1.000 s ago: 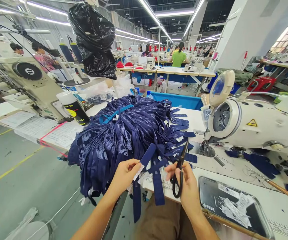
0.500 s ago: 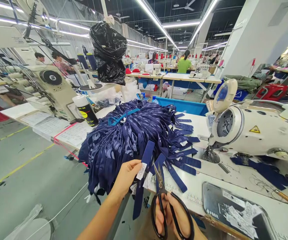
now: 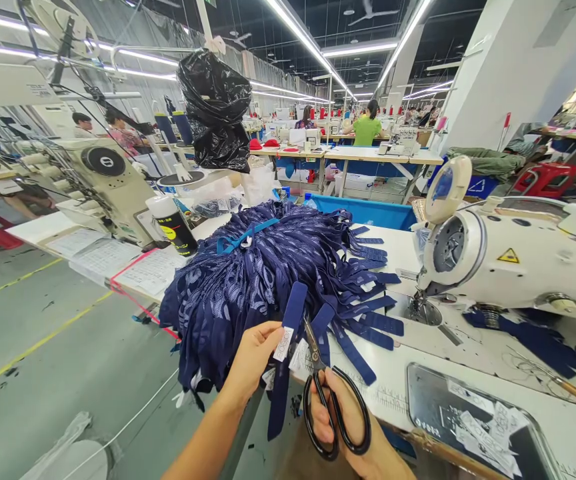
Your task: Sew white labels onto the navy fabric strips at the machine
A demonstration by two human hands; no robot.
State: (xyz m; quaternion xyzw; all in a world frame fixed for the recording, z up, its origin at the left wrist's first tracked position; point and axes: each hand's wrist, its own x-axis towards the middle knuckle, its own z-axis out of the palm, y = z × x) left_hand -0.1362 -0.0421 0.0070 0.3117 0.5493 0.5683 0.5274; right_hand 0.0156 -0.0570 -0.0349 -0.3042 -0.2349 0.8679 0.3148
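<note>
Head view: left hand (image 3: 255, 348) grip pinches the navy strap (image 3: 295, 307) at its white label (image 3: 284, 343), holding it taut off the fabric bundle (image 3: 248, 280) just beyond. Right hand (image 3: 368, 457) grip is closed through the loops of the scissors (image 3: 318, 365), blades angled up beside the label. Sewing machine (image 3: 508, 260) stands well right on the surface (image 3: 398, 380).

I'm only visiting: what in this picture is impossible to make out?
Head view: print on the white label pinched by the left hand is too small to read.
Head view: the right hand, holding the scissors, is cut off by the bottom edge.
Head view: what lies between the scissors' blades is lost among the navy straps.
Head view: the black bag is opaque, so its contents are hidden.
</note>
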